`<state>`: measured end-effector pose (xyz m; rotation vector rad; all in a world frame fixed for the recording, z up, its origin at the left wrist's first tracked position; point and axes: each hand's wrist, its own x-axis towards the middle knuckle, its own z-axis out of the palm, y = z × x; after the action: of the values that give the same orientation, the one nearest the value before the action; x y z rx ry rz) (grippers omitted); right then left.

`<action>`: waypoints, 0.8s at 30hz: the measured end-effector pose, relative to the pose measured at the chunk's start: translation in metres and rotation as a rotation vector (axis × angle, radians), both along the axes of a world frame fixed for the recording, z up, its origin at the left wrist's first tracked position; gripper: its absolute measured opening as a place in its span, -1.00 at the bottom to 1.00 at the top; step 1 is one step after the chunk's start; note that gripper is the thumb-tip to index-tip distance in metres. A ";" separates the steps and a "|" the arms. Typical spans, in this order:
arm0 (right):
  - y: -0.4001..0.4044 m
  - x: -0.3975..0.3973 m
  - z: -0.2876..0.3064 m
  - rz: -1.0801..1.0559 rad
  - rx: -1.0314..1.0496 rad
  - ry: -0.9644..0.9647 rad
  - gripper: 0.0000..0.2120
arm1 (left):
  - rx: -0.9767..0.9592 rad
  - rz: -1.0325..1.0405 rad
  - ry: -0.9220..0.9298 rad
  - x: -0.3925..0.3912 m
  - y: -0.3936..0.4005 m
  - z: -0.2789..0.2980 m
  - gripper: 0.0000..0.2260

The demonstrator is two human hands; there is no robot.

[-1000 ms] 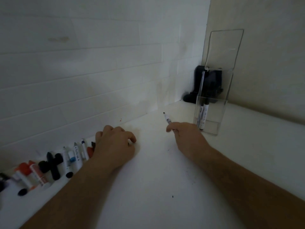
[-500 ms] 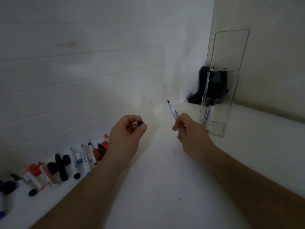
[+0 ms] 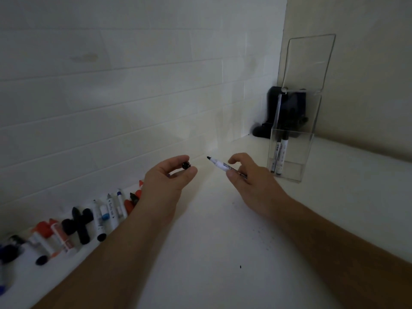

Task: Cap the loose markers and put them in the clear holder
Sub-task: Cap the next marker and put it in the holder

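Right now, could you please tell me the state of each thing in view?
Marker: uncapped, held by right hand.
Cap: off, pinched by left hand.
Holder: lid open, two capped markers upright inside.
Loose markers: lying by wall, some uncapped.

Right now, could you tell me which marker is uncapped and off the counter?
The white marker gripped by the right hand, bare tip toward the left hand's black cap.
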<state>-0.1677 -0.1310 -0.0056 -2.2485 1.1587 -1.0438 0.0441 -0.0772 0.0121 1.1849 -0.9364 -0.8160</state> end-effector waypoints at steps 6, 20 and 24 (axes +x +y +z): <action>0.003 0.000 0.002 -0.001 -0.030 0.002 -0.85 | -0.034 -0.039 0.107 -0.001 0.000 0.001 -0.81; 0.008 0.009 0.007 0.028 -0.228 0.118 -0.83 | 0.008 -0.279 0.446 -0.008 0.002 0.003 -0.80; 0.006 0.008 0.007 0.016 -0.255 0.174 -0.82 | -0.036 -0.194 0.052 -0.010 0.005 -0.001 -0.80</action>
<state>-0.1598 -0.1249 0.0015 -2.5866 1.1278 -1.0588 0.0339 -0.0719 0.0115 1.0477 -1.0295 -0.9765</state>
